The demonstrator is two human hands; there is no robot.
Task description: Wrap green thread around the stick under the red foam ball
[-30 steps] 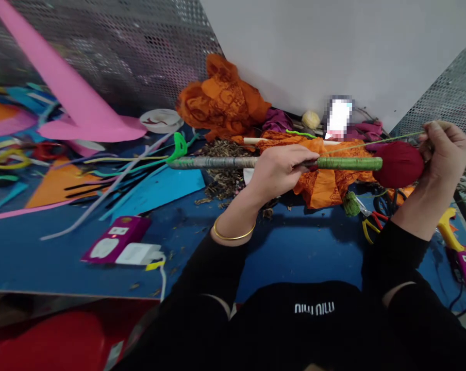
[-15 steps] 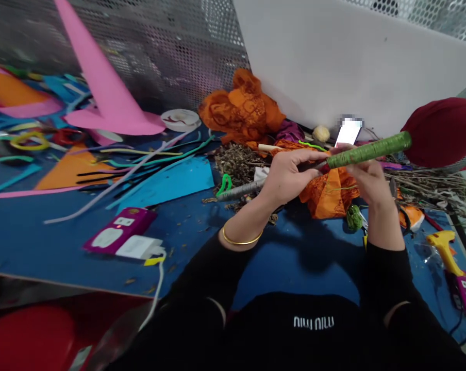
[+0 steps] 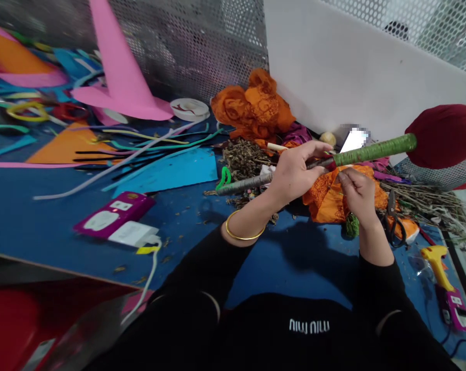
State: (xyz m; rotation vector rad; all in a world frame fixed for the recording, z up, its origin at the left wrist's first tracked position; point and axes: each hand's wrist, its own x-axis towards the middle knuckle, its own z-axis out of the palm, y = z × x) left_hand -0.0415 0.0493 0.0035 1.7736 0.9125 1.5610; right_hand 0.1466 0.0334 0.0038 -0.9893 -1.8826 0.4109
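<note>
Above the tabletop (image 3: 295, 268), the left hand (image 3: 293, 172) closes around a tilted stick (image 3: 356, 156) wrapped grey, red and green, with 1 rounded maroon head (image 3: 444, 136); the right hand (image 3: 359, 193) pinches just beneath, contents unclear.

indoor light is soft and rather dim; below the hands (image 3: 294, 175) a dark, soft-edged shadow spreads over the tabletop (image 3: 35, 226). the phone screen (image 3: 352, 142) glares white, partly pixelated. wide-angle stretching bends the frame's edges; upper left looks smeared.
</note>
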